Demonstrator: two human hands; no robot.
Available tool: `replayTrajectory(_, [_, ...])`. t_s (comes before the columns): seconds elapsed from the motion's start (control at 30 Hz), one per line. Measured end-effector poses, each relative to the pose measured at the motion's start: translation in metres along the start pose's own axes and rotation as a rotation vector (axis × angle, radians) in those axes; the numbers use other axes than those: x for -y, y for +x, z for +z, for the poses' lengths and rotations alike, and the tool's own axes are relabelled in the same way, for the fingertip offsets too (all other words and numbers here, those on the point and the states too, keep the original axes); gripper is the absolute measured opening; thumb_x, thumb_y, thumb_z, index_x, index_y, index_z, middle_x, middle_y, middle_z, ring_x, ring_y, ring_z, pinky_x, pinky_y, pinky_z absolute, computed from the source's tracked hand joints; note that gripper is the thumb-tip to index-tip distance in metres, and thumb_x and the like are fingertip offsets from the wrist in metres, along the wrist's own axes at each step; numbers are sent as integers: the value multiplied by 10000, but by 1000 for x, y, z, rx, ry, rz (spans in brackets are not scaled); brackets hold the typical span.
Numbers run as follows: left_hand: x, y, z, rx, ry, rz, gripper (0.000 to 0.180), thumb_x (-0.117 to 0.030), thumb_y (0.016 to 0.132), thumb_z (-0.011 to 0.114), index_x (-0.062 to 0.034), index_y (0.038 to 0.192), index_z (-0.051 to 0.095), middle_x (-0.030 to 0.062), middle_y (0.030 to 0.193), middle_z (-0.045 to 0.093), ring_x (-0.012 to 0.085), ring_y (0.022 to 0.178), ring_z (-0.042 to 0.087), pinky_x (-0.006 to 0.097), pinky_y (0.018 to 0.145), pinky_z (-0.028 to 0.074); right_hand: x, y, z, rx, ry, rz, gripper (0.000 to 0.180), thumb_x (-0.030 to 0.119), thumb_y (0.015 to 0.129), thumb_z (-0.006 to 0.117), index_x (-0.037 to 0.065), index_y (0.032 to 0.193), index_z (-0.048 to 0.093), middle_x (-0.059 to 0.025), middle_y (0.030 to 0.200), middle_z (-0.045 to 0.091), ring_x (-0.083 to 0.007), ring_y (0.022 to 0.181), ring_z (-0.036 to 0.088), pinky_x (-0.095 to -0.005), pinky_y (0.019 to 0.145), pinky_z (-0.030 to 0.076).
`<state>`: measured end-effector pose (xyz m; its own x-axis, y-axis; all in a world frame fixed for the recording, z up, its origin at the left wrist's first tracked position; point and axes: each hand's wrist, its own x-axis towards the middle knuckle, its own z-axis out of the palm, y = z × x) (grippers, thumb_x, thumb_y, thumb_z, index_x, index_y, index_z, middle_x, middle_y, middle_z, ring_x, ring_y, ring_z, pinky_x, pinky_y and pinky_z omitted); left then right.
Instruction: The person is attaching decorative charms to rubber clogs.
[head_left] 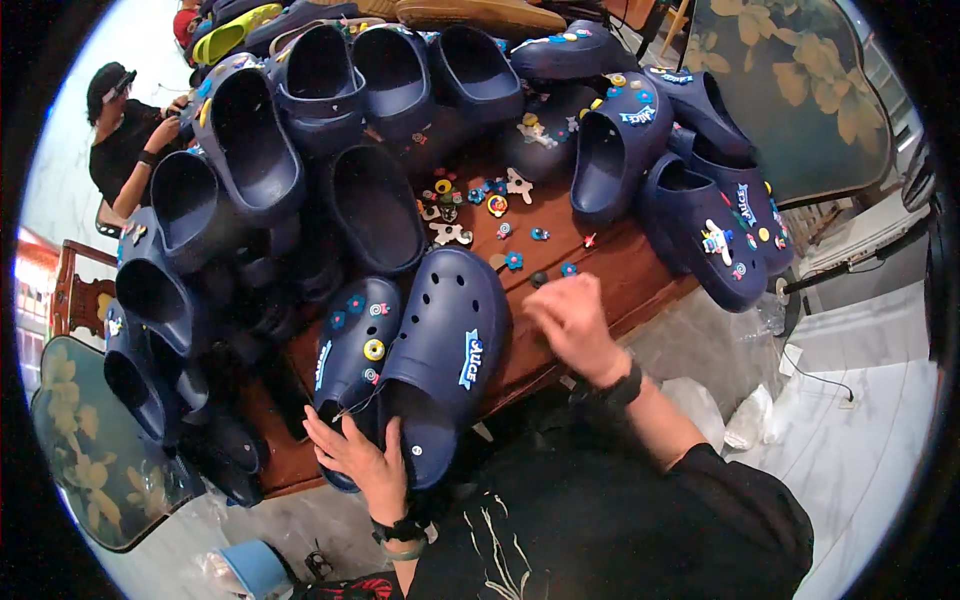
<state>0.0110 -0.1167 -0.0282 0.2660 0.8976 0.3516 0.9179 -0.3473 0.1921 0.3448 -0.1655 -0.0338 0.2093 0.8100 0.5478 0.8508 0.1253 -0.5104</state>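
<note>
Two navy clogs lie side by side at the near edge of a wooden table [620, 270]. My left hand [352, 452] rests on the heel end of the left clog [352, 345], which carries small round charms. The larger right clog [445, 350] has a blue and white strip charm on its top. My right hand [572, 322] hovers over the table just right of that clog, fingers curled and blurred; whether it holds a charm cannot be seen. Loose colourful charms [475, 205] are scattered on the wood beyond.
Many more navy clogs [250, 140] are piled along the left and back of the table; decorated ones [715, 230] sit at the right. Another person [125, 135] is at the far left. Floral chair cushions [85, 450] flank the table.
</note>
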Motion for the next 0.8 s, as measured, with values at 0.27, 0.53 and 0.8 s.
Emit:
replayTrajectory(0.27, [-11,6,-8,40,-44,-28,597,-374,822,755,-40,1244,497,285,1572,183,491,1440,181,663,1068,211,-71,12,-12,126,-195,31,230,84,781,731,50,990,643,-136,937,609,-346,936,570,-433,841,452])
replayTrajectory(0.53, [-12,2,-9,35,-52,-61,577,-363,791,785,-80,1225,532,278,1567,196,484,1436,180,665,1053,215,-54,1,-17,21,-152,194,177,130,843,732,-4,935,662,-158,936,629,-337,850,628,-398,733,512])
replayTrajectory(0.8, [-11,7,-10,-1,-74,-68,558,-348,780,794,-88,1205,542,278,1562,211,483,1431,195,665,1045,222,56,80,6,187,345,-80,167,110,813,766,24,946,713,-129,983,683,-285,910,671,-348,797,541])
